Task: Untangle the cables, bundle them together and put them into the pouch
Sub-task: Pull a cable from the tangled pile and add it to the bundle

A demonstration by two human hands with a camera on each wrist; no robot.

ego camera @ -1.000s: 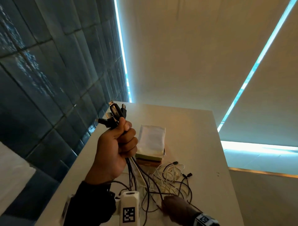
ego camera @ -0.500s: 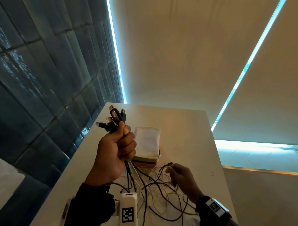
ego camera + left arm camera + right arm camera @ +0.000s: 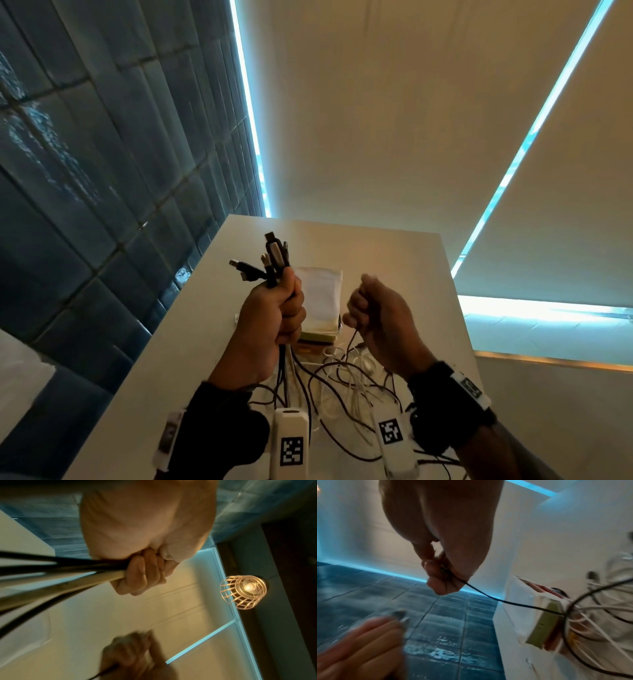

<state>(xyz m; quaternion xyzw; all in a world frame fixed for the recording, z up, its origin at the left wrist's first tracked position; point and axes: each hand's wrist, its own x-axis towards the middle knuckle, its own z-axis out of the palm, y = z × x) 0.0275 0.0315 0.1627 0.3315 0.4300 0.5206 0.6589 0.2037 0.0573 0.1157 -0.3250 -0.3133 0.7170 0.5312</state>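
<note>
My left hand [image 3: 274,315] is raised above the table and grips a bunch of cable ends [image 3: 272,258], mostly black, with plugs sticking up out of the fist. In the left wrist view the fingers [image 3: 142,573] curl round black and pale cables [image 3: 68,569]. My right hand [image 3: 371,315] is lifted beside it and pinches one thin black cable [image 3: 488,596] that trails down to the tangle of black and white cables [image 3: 342,380] on the table. The white pouch [image 3: 320,294] lies flat behind my hands.
The white table [image 3: 394,260] stands against a dark blue tiled wall [image 3: 102,171] on its left. The pouch rests on a green and brown stack [image 3: 544,627]. A lit hanging lamp [image 3: 243,591] shows in the left wrist view.
My right hand rose from the tangle near the front edge to beside my left hand, carrying a thin black cable. The left hand kept its grip and stayed put.
</note>
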